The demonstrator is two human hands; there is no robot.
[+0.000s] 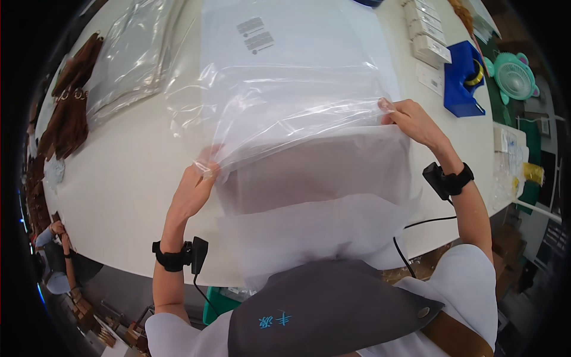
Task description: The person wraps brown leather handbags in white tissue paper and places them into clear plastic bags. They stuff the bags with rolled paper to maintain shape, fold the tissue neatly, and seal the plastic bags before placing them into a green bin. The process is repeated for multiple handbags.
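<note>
A large clear plastic bag (297,71) lies over white sheet on the table in front of me, its near opening edge drawn across from hand to hand. My left hand (199,178) is closed on the left corner of that edge, thumb and fingers pinching the film. At the right corner, my right hand (410,119) pinches the film too. Just below the edge, a greyish-brown flat piece of fabric (321,172) reaches under the bag's mouth. White tissue-like paper (297,232) covers its near end and hangs toward my body.
A stack of clear bags (134,53) and brown fur-like items (71,119) lie at left. Small white boxes (429,47), a blue tape dispenser (461,80) and a green fan (514,77) stand at right. Another person (56,262) works at far left. Cables (404,256) hang from my wrist straps.
</note>
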